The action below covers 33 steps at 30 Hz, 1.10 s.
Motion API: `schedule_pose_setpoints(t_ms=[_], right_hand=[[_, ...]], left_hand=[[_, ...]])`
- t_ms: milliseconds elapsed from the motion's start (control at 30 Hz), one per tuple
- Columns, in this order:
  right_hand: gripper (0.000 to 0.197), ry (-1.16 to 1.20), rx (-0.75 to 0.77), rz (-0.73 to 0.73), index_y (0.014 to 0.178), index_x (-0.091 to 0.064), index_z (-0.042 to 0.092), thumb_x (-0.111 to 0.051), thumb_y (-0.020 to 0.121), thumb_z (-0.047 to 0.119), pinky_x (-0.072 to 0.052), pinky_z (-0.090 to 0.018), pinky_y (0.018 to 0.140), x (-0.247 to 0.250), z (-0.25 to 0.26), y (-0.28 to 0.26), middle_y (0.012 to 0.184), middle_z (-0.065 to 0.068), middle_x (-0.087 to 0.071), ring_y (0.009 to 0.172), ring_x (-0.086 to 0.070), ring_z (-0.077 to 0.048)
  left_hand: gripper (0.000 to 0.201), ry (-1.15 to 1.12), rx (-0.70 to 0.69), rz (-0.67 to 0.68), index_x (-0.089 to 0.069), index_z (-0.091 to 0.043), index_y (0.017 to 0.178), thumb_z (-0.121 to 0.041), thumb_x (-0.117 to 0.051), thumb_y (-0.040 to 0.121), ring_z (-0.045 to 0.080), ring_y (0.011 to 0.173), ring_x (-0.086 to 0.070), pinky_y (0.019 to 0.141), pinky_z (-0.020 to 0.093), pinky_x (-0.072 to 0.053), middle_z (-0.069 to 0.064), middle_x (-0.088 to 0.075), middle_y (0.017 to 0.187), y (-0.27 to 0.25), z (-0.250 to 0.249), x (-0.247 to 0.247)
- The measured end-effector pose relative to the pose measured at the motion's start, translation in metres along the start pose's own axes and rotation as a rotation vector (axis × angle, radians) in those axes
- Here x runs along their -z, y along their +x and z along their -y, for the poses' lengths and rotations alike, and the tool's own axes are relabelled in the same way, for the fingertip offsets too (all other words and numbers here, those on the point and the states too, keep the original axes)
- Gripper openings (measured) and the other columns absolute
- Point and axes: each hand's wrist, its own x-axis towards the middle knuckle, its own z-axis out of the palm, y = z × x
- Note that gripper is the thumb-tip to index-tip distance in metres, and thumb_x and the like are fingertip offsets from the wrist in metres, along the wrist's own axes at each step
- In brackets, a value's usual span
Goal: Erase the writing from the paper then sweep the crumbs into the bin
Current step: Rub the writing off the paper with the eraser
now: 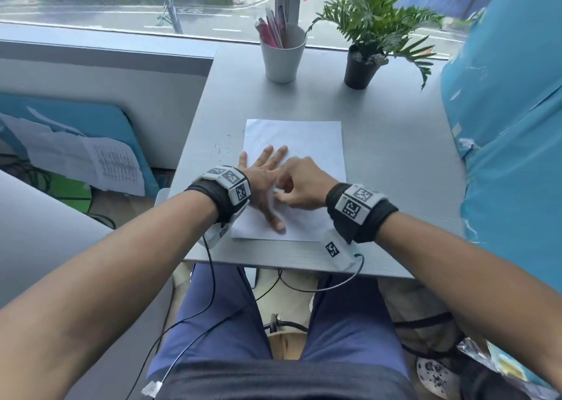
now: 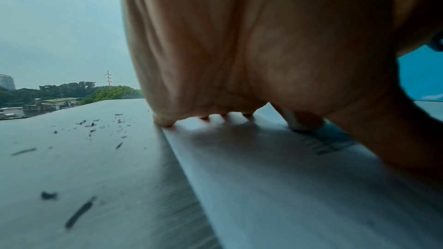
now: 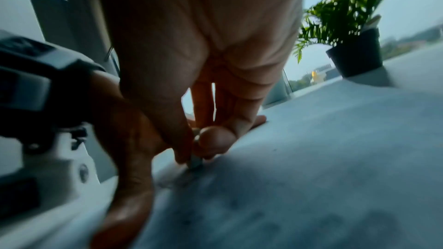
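Head view: two hands worked on the paper at frame centre.
The left hand lay flat, fingers spread, pressing the sheet. The right hand pinched a small eraser against it. Crumbs lay left of the sheet.

Bare forearms enter from the lower corners of the frame, each wrist wrapped in a black fabric band carrying white blocks printed with black square markers. A second band at centre right bears the same markers, with a white tagged module hanging below. Thin black cables trail down over blue trousers and a dark shirt hem at the bottom centre.
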Motion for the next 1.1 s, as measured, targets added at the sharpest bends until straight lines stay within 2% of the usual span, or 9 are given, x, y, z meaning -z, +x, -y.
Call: schedule_pose_setpoints(t_ms=[133,300,567,667,800,867,933,1000,1100], right_hand=[[0.018,0.046,-0.122,-0.143,0.064,-0.069,0.011,-0.073,0.077,0.024,-0.047,-0.022,0.056,0.021,-0.024,0.007,0.066,-0.001,-0.067,0.06,-0.059,-0.012],[0.014,0.143,-0.268,-0.167,0.072,-0.074,0.014,-0.075,0.078,0.026,-0.042,-0.011,0.05,0.018,-0.045,0.006,0.068,-0.001,-0.072,0.062,-0.065,-0.009],[0.012,0.175,-0.29,-0.201,0.078,-0.075,0.014,-0.075,0.078,0.026,-0.046,-0.017,0.057,0.017,-0.042,0.006,0.073,-0.002,-0.073,0.067,-0.065,-0.011],[0.011,0.217,-0.293,-0.219,0.081,-0.075,0.011,-0.075,0.078,0.021,-0.057,-0.024,0.058,0.021,-0.039,0.011,0.078,-0.007,-0.073,0.063,-0.067,-0.018],[0.014,0.134,-0.285,-0.315,0.085,-0.077,0.011,-0.073,0.078,0.023,-0.056,-0.028,0.08,0.025,-0.031,0.021,0.083,-0.003,-0.07,0.083,-0.067,-0.018],[0.011,0.094,-0.219,-0.282,0.079,-0.076,0.013,-0.072,0.08,0.023,-0.052,-0.022,0.073,0.014,-0.015,0.014,0.075,0.004,-0.064,0.076,-0.063,-0.01],[0.021,0.052,-0.08,-0.133,0.06,-0.066,0.02,-0.07,0.08,0.021,-0.041,-0.012,0.055,-0.003,0.007,-0.001,0.06,0.01,-0.056,0.054,-0.053,0.002],[0.03,0.039,-0.002,-0.028,0.051,-0.059,0.02,-0.069,0.079,0.018,-0.035,-0.012,0.045,-0.007,0.012,-0.008,0.052,0.01,-0.054,0.045,-0.05,0.002],[0.014,0.058,-0.141,-0.193,0.072,-0.076,0.012,-0.07,0.077,0.023,-0.053,-0.023,0.065,0.022,-0.015,0.015,0.071,-0.001,-0.073,0.069,-0.067,-0.011]], left_hand=[[0.159,-0.024,-0.012,-0.021,0.027,-0.037,0.15,-0.077,-0.083,0.043,0.017,0.141,0.039,0.113,0.065,0.016,-0.011,0.043,0.153,-0.001,0.003,0.0],[0.159,-0.044,-0.038,-0.067,0.023,-0.039,0.152,-0.08,-0.081,0.039,0.016,0.143,0.036,0.112,0.063,0.019,-0.012,0.038,0.156,0.001,0.007,-0.005],[0.15,-0.063,-0.054,-0.151,0.016,-0.033,0.156,-0.081,-0.076,0.048,0.018,0.148,0.026,0.118,0.062,0.009,-0.007,0.028,0.161,-0.023,0.02,-0.021],[0.149,-0.059,-0.047,-0.15,0.018,-0.035,0.155,-0.083,-0.074,0.049,0.017,0.146,0.03,0.118,0.062,0.01,-0.009,0.031,0.16,-0.026,0.024,-0.025],[0.149,-0.057,-0.043,-0.134,0.019,-0.035,0.155,-0.084,-0.074,0.049,0.018,0.146,0.031,0.117,0.061,0.012,-0.009,0.032,0.16,-0.025,0.024,-0.025],[0.15,-0.049,-0.044,-0.132,0.021,-0.033,0.154,-0.085,-0.073,0.049,0.018,0.145,0.032,0.117,0.062,0.011,-0.008,0.033,0.159,-0.025,0.023,-0.025],[0.15,-0.041,-0.048,-0.121,0.024,-0.031,0.153,-0.085,-0.071,0.05,0.021,0.144,0.033,0.117,0.064,0.01,-0.006,0.035,0.158,-0.025,0.022,-0.025],[0.151,-0.029,-0.051,-0.12,0.025,-0.029,0.153,-0.086,-0.07,0.05,0.022,0.144,0.033,0.116,0.065,0.009,-0.004,0.036,0.158,-0.025,0.022,-0.024],[0.151,-0.036,-0.044,-0.122,0.022,-0.031,0.154,-0.085,-0.072,0.049,0.02,0.145,0.032,0.117,0.063,0.01,-0.006,0.033,0.159,-0.025,0.023,-0.024]])
